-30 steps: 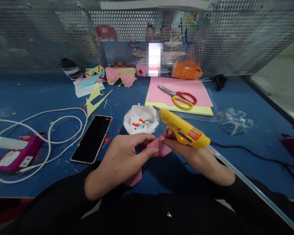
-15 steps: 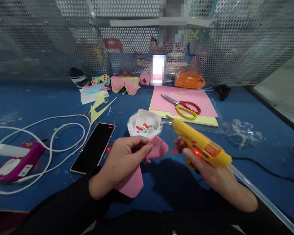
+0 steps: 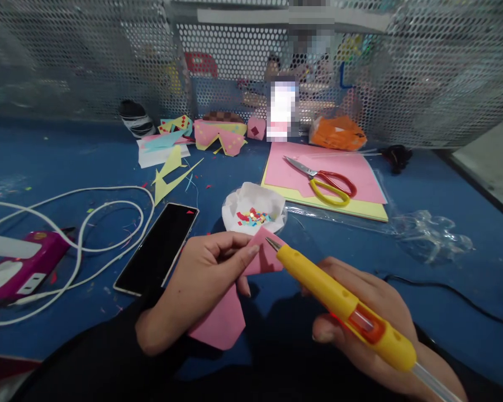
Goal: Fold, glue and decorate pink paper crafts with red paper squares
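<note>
My left hand (image 3: 209,279) pinches a cut piece of pink paper (image 3: 220,321) between thumb and fingers; one end shows beyond the fingertips, the other below the palm. My right hand (image 3: 360,312) is wrapped round a yellow hot glue gun (image 3: 322,279) with a clear glue stick sticking out of its back. The gun's metal nozzle is over the upper end of the pink paper; whether it touches cannot be made out. Just behind the paper stands a white paper-lined bowl (image 3: 254,192) holding small coloured paper bits.
Scissors (image 3: 318,178) lie on pink and yellow sheets (image 3: 360,173). Left are a black-screened phone (image 3: 159,248), a white cable (image 3: 81,240) and a purple power block (image 3: 46,251). Paper glasses (image 3: 220,137) and an orange packet (image 3: 337,133) stand by the perforated metal screen (image 3: 235,61).
My right hand has turned the glue gun and brought its nozzle left and down, over the pink paper. My left hand keeps hold of the paper. The view has shifted slightly.
</note>
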Demonstrator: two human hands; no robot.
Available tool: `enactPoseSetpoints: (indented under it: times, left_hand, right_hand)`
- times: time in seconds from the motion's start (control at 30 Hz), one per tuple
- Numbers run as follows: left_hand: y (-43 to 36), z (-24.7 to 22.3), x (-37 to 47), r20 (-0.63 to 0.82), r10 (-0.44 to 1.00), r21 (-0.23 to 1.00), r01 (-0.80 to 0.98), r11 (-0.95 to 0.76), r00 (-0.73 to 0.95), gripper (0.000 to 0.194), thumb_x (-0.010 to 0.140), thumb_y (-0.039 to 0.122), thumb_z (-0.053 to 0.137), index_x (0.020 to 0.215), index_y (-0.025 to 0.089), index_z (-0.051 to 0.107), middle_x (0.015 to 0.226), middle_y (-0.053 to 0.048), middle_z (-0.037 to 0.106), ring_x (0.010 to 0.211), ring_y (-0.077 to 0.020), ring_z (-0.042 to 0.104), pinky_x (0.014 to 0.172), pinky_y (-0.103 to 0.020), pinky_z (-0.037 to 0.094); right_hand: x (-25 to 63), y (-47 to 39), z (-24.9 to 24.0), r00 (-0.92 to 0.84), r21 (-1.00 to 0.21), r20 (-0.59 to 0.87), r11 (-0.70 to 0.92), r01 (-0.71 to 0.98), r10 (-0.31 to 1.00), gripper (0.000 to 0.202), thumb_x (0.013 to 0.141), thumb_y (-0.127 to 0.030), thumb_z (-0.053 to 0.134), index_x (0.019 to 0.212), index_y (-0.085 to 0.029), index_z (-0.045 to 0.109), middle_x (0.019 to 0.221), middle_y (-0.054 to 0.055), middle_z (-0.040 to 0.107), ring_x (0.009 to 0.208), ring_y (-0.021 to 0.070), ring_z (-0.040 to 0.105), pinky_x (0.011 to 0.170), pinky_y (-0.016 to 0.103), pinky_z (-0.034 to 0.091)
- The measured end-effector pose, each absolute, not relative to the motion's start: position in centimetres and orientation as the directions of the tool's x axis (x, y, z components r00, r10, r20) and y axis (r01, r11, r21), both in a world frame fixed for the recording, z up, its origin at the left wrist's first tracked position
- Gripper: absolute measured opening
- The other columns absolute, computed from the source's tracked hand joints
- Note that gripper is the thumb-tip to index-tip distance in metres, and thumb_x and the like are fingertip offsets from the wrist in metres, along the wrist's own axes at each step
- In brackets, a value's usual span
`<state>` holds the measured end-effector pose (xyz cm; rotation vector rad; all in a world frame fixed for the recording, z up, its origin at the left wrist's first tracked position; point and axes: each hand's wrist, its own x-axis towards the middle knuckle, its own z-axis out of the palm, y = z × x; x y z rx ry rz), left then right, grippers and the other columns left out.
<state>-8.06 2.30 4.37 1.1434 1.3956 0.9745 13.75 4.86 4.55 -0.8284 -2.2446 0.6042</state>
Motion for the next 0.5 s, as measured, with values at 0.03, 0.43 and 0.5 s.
enactPoseSetpoints:
  times: [0.03,0.43,0.5]
  left_hand:
    - [2.29,4.44,-8.03,-0.217,0.976,0.967,0.137,0.215,-0.002,0.021,0.090,0.037,0.067,0.100,0.022,0.078,0.046,0.006,0.063,0.043,-0.0096,0.061,0.050,-0.018,0.046]
    - [2.34,4.36,-7.81,-0.201,0.979,0.967,0.159,0.200,-0.006,0.020,0.090,0.035,0.066,0.098,0.020,0.077,0.047,0.007,0.064,0.043,-0.0075,0.060,0.052,-0.016,0.046]
    - [2.31,4.41,-7.82,-0.201,0.980,0.966,0.166,0.199,-0.002,0.021,0.091,0.035,0.066,0.099,0.020,0.077,0.047,0.007,0.064,0.044,-0.0074,0.060,0.052,-0.016,0.046]
  right_hand:
    - [13.74,4.88,4.55,-0.580,-0.597,0.427,0.698,0.394,0.693,0.051,0.096,-0.064,0.043,0.074,-0.021,0.062,0.058,0.000,0.060,0.045,0.0095,0.054,0.042,0.021,0.041]
    - [13.72,4.80,4.33,-0.591,-0.508,0.454,0.738,0.443,0.667,0.050,0.098,-0.060,0.043,0.065,-0.022,0.050,0.053,-0.003,0.051,0.043,0.0074,0.046,0.041,0.020,0.035]
    - [13.81,4.76,4.24,-0.606,-0.497,0.438,0.740,0.453,0.664,0.051,0.098,-0.060,0.042,0.066,-0.022,0.050,0.054,-0.003,0.052,0.043,0.0077,0.047,0.041,0.020,0.036]
